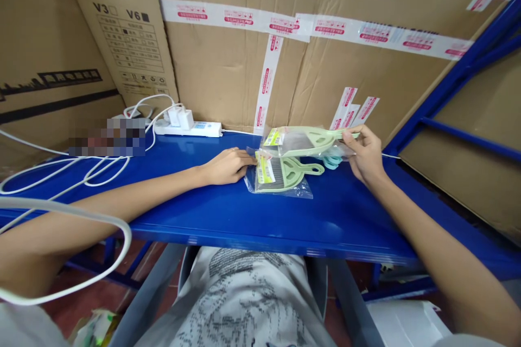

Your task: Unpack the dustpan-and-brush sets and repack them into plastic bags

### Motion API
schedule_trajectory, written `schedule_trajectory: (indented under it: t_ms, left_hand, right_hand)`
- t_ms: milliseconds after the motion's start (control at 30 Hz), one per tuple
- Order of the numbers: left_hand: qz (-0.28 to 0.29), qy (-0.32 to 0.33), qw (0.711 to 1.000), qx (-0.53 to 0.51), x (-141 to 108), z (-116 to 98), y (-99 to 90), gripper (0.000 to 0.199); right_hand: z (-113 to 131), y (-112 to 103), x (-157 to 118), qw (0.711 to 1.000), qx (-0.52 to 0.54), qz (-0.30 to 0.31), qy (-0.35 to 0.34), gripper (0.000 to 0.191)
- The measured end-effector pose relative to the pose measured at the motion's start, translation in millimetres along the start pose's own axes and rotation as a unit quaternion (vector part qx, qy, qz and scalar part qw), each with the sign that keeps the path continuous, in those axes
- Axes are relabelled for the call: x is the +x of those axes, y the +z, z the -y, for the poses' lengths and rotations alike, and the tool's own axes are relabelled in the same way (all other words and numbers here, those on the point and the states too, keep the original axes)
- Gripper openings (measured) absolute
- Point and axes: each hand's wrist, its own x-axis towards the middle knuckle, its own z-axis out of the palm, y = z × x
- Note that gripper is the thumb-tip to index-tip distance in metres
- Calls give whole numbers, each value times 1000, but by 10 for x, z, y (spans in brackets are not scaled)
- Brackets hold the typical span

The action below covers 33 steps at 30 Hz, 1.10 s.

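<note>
Two pale green hand brush and dustpan sets in clear plastic bags lie one behind the other, each with a yellow-green label. My right hand (366, 153) pinches the handle end of the rear bagged set (301, 141), which is raised a little and overlaps the front one. The front bagged set (285, 174) rests on the blue table with its bristles to the left and its handle to the right. At its left edge is my left hand (230, 166), fingers together and curled on the bag; the thumb is partly hidden. Turquoise loops (332, 161), like scissor handles, show beneath the rear bag.
A white power strip (191, 128) with plugged-in adapters stands at the back left. Loose white cables (95, 171) run across the table's left side and over my left forearm. Large taped cardboard boxes (228, 76) wall off the back. A blue metal frame (456, 81) rises at right.
</note>
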Motion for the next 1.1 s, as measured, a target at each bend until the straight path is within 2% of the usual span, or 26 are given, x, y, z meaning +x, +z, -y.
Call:
schedule_trajectory:
  t_ms: [233,467,633,700,767,900,1100]
  left_hand:
    - [-2,8,1000,27,0,-37,-31,45]
    - [1,-5,999,50,-6,12,-8,53]
    - [-43,-37,997,45,-11,17,-64,48]
    - [-70,-17,997,29,-9,10,-76,46]
    - [-84,30,996,26,-4,-4,-78,46]
    - [-62,128,988,56,4,-28,-64,51]
    - [-90,103,983,121,-4,-41,-78,54]
  right_hand:
    - [71,41,-68,997,-64,44,17,38]
    - [91,38,-69,996,-57,61,9,30]
    - [98,44,-83,996,-35,77,8,24]
    - [85,54,-91,995,-33,90,18,23]
    - [67,70,-100,994,-32,93,36,26]
    - [43,98,-110,994,-19,89,66,30]
    - [46,81,-113,991,-1,82,108,22]
